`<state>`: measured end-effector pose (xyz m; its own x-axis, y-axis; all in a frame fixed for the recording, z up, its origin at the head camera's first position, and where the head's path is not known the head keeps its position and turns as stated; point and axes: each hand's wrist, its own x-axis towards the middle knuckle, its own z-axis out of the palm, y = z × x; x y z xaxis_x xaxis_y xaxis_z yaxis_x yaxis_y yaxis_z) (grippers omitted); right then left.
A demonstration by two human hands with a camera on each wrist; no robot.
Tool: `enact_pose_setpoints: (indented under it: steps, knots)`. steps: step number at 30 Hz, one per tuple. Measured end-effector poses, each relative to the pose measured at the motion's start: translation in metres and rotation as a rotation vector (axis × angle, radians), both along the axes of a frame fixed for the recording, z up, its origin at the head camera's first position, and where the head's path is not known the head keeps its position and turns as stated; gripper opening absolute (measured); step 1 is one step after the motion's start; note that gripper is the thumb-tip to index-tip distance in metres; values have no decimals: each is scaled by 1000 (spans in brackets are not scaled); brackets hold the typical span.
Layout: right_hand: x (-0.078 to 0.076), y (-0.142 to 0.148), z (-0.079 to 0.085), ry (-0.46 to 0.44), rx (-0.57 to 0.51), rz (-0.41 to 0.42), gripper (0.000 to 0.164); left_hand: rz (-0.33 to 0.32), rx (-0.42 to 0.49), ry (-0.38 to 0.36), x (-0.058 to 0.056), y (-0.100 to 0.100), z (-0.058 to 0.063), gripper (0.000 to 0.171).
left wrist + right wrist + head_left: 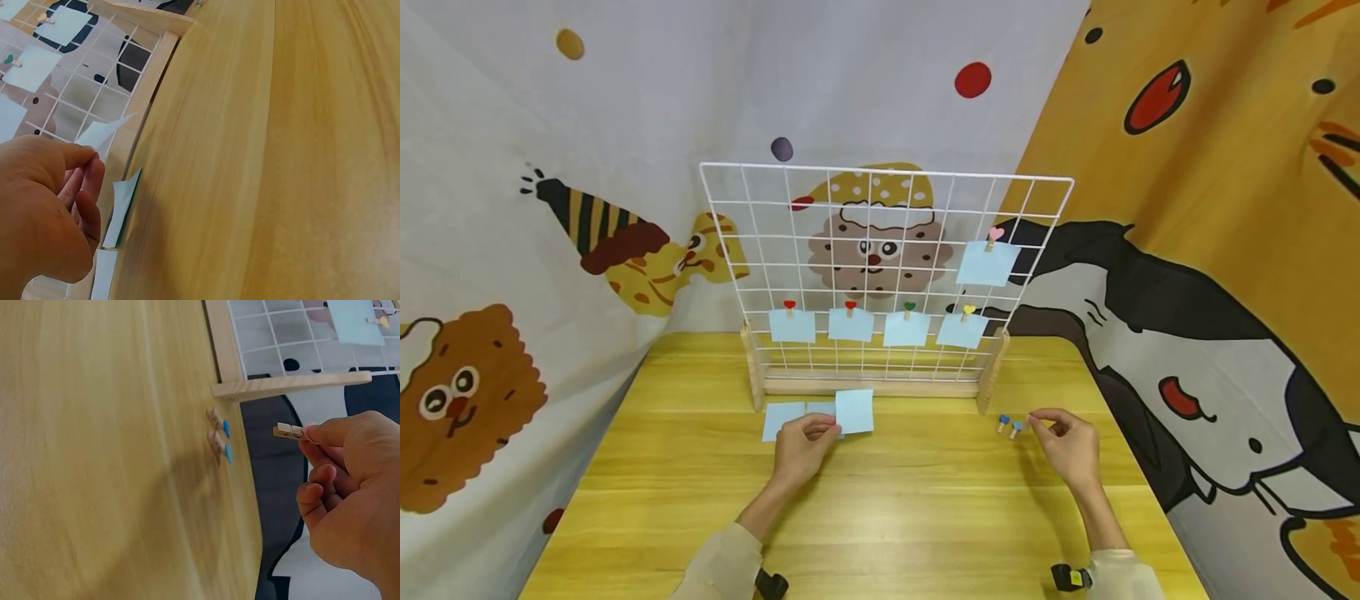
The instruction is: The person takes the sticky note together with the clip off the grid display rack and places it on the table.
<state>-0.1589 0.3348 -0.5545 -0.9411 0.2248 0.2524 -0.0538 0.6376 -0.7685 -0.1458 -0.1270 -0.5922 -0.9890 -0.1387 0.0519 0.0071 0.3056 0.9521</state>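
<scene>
My left hand pinches a light blue paper square between thumb and fingers, lifted above the other blue paper squares in front of the rack. In the left wrist view, the pinched paper bends a little. My right hand pinches a small wooden clothespin, its bare tips pointing away from the fingers; its other end is hidden by them. Two clothespins with blue hearts lie on the table just left of that hand. In the right wrist view they lie near the table's edge.
A white wire grid rack on a wooden base stands at the back of the wooden table. Several blue papers hang low in a row, clipped by heart clothespins. Another paper hangs higher at right. A patterned cloth surrounds the table.
</scene>
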Motion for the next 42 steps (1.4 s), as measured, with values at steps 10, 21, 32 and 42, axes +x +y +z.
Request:
enact_pose_setpoints:
  steps: [10, 21, 32, 42]
  knots:
    - [-3, 12, -16, -184, 8, -14, 18, 7, 18, -6, 0, -2, -2, 11]
    - [-10, 17, -33, -195, 75, -27, 16, 2, 31, -8, 0, -2, -1, 11]
    - [-13, 20, -44, -204, 110, -39, 17, 11, -24, -10, 0, 1, -5, 9]
    - [-14, 19, -47, -194, 104, -32, 18, 34, -52, -44, -4, 4, -7, 6]
